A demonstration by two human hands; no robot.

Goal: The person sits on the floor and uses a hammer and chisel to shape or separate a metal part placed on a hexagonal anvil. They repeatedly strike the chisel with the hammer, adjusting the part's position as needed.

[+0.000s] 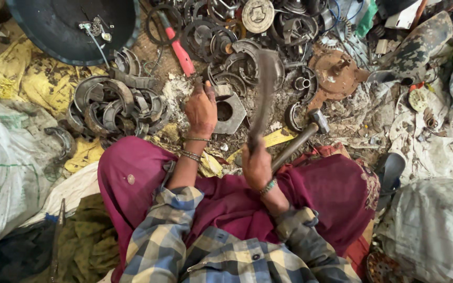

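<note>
Curved blade (265, 89) is what I work with, a dark sickle-like strip of metal raised upright in my right hand (256, 166); my fingers are clenched round its lower end, just behind the hexagonal metal block (228, 111) on the ground. My left hand (201, 109) rests on that block's near left edge, fingers curled down onto the scrap (whether they pinch anything I cannot tell). To do this well, I judge I should keep the left fingers off the block's face, hold the blade firmly low down, and bring it down square so it does not glance sideways; a hammer (301, 137) lies right of the block, its handle pointing toward my lap. Left of the block sits a heap of curved brake shoes (112, 107); beyond it a red-handled tool (180, 50); far right of it a rusty round plate (335, 73). Packaging: white woven sacks (6, 157) lie well left of the block, yellow sacking (22, 73) beyond them, another pale sack (436, 225) far right.
</note>
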